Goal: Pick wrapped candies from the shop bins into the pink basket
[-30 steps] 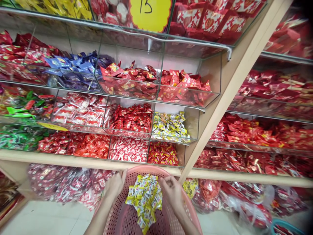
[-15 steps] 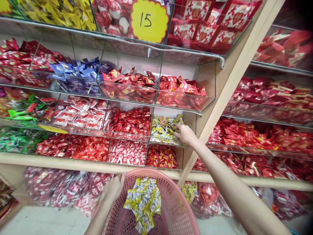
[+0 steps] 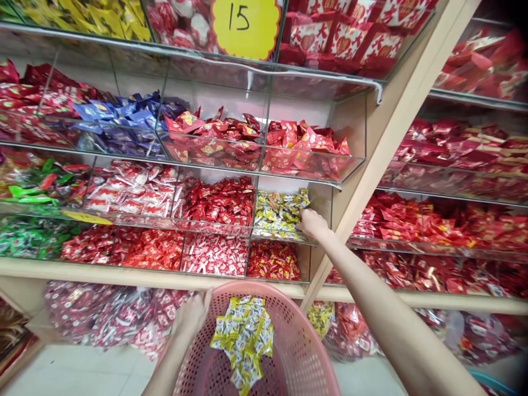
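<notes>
Yellow candies [image 3: 279, 213] under outstretched right hand [image 3: 312, 224].

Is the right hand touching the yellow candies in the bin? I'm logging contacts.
Touching: the head view shows the right hand with fingers buried in the yellow candies.

Stood before a tiered shelf [image 3: 157, 273] of clear bins. Held a basket [image 3: 297, 352] low in front, below the shelf edge, left hand [image 3: 192, 318] on its left rim. Lay in the basket: a heap of sweets [image 3: 245, 335]. Reached up and rightward with the right hand [image 3: 312, 224], into the rightmost bin [image 3: 284, 215] of the middle tier, touching the wrapped sweets there. Sat just left of that bin, another bin [image 3: 220, 203]; directly beneath it, a lower bin [image 3: 273, 259]. Hung above, on the top tier, a price sign [image 3: 245, 25]. Lay under the shelf, left of the basket, bagged packs [image 3: 103, 316]. Ran off to the right, past an upright post [image 3: 388, 143], a second shelf bay [image 3: 454, 220].
</notes>
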Motion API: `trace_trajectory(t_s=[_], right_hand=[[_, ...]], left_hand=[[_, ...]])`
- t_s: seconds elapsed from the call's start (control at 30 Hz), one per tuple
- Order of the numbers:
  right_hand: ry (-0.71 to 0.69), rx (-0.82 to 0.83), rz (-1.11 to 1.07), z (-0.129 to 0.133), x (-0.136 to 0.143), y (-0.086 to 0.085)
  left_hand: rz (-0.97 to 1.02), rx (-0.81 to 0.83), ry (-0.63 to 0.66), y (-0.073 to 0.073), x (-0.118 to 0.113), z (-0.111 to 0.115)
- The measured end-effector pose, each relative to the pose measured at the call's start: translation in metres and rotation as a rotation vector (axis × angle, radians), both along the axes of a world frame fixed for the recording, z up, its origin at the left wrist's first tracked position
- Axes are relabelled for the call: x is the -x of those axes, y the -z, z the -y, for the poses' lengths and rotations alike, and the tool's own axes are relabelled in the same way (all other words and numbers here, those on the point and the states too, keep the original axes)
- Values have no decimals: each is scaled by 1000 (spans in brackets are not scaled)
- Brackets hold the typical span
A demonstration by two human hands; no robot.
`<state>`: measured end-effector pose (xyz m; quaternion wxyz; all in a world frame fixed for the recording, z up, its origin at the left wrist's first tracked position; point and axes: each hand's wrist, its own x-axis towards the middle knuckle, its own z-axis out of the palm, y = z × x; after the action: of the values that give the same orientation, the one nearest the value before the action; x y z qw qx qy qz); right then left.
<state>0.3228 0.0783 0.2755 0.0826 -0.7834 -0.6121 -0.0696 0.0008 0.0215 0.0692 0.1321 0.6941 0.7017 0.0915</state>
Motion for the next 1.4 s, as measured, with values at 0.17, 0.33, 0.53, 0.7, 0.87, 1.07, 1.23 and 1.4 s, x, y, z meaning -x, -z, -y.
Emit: trace_trajectory(t_s=[0.17, 0.33, 0.53, 0.7, 0.87, 1.07, 1.23, 1.4], right_hand=[[-1, 12, -16, 1, 1, -1], [6, 11, -27, 1, 2, -2], [-31, -112, -105, -1, -6, 7], [-236, -631, -295, 9, -9, 16], [-412, -987, -539, 55, 25, 40], [-638, -474, -659, 104, 61, 140], [-464, -194, -605, 120, 54, 215], [-392, -32, -560, 122, 51, 229]], left_hand=[[-35, -14, 19, 2, 1, 0], [-30, -33, 23, 5, 2, -1], [7, -13, -13, 7, 2, -3], [10, -31, -13, 11, 2, -3], [-1, -28, -10, 9, 1, -2], [-27, -29, -12, 5, 0, 1], [-21, -11, -9, 4, -1, 1], [-9, -12, -24, 5, 0, 0]])
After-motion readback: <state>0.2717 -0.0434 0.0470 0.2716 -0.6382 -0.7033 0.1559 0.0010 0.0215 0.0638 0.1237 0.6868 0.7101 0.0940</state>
